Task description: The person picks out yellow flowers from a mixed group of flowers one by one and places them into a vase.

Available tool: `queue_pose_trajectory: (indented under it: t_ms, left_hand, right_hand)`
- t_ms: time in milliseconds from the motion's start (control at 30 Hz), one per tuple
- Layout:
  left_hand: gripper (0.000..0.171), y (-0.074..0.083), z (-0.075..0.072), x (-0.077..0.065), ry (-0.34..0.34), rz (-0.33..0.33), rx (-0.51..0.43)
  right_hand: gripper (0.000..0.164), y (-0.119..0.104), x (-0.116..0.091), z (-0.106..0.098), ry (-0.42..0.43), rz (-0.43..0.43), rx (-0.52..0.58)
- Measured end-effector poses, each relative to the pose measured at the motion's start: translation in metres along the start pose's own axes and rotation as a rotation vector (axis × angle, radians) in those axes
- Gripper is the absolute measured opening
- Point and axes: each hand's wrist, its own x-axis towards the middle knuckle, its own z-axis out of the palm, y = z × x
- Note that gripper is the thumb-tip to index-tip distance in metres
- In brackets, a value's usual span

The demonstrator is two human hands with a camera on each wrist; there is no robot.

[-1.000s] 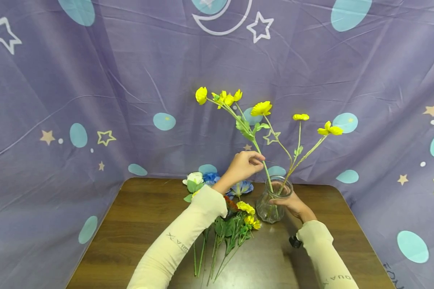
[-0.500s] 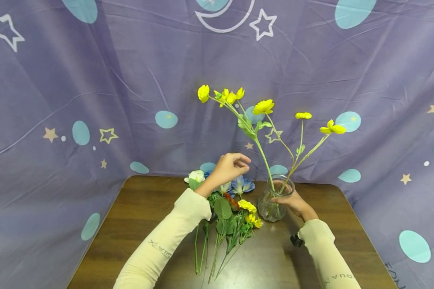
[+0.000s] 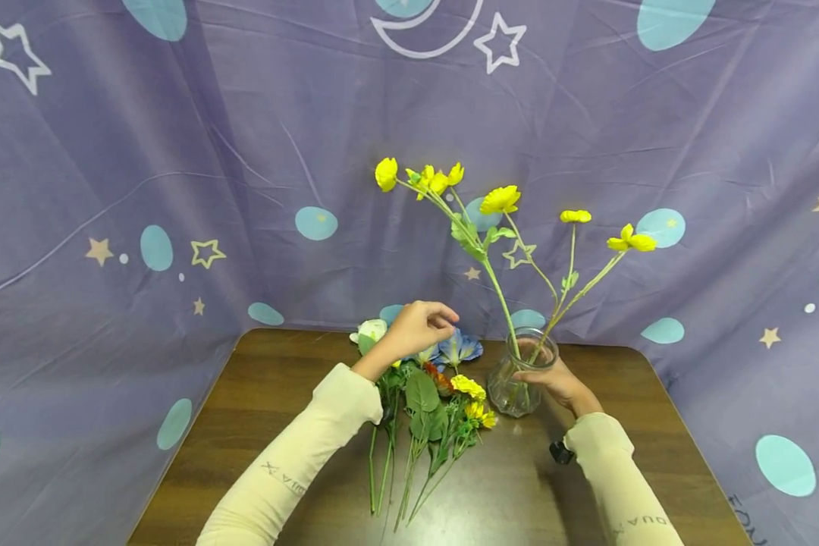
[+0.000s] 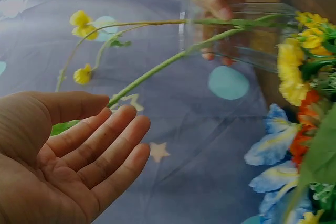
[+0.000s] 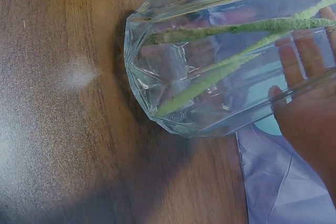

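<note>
A clear glass vase (image 3: 512,390) stands toward the right of the table, and my right hand (image 3: 560,385) grips it around the neck. Two green stems (image 5: 231,59) cross inside the glass in the right wrist view. Above the rim they spread into branches with yellow flowers (image 3: 501,200). My left hand (image 3: 419,327) hovers over the loose flowers with nothing in it, left of the vase. In the left wrist view its relaxed fingers (image 4: 118,140) show palm up, and a stem passes behind their tips.
Loose flowers lie left of the vase: a white bloom (image 3: 370,331), blue blooms (image 3: 459,347), an orange-red one (image 3: 440,379) and yellow ones (image 3: 469,387), their stems (image 3: 409,485) pointing to the front. A patterned purple cloth (image 3: 300,152) hangs behind the wooden table (image 3: 211,455).
My left hand has let go of the yellow-flowered stem and moved left and down, away from it. The right hand still holds the vase in the same place.
</note>
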Motion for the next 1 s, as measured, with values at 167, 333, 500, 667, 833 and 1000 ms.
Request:
queue_pose_trajectory:
  t_ms: [167, 333, 500, 667, 833, 1000]
  left_hand:
    - [0.016, -0.010, 0.009, -0.003, -0.075, -0.006, 0.032]
    - [0.015, -0.019, 0.020, -0.008, -0.153, -0.043, 0.065]
    - [0.013, -0.027, 0.032, -0.012, -0.199, -0.092, 0.113]
    - [0.008, -0.033, 0.043, -0.014, -0.239, -0.168, 0.193]
    - [0.021, -0.034, 0.052, -0.017, -0.327, -0.282, 0.231]
    - [0.037, -0.033, 0.061, -0.018, -0.383, -0.372, 0.240]
  right_hand:
    - [0.059, -0.003, 0.001, -0.001, 0.004, 0.011, 0.001]
    - [0.059, -0.001, 0.001, -0.002, 0.006, 0.025, -0.002]
    - [0.059, 0.000, 0.000, -0.001, 0.000, 0.023, 0.004]
    - [0.059, -0.001, -0.001, 0.000, 0.012, 0.026, -0.008]
    - [0.061, 0.000, 0.000, 0.000, 0.020, 0.032, -0.019]
    - [0.060, 0.001, 0.000, -0.002, 0.000, 0.013, 0.000]
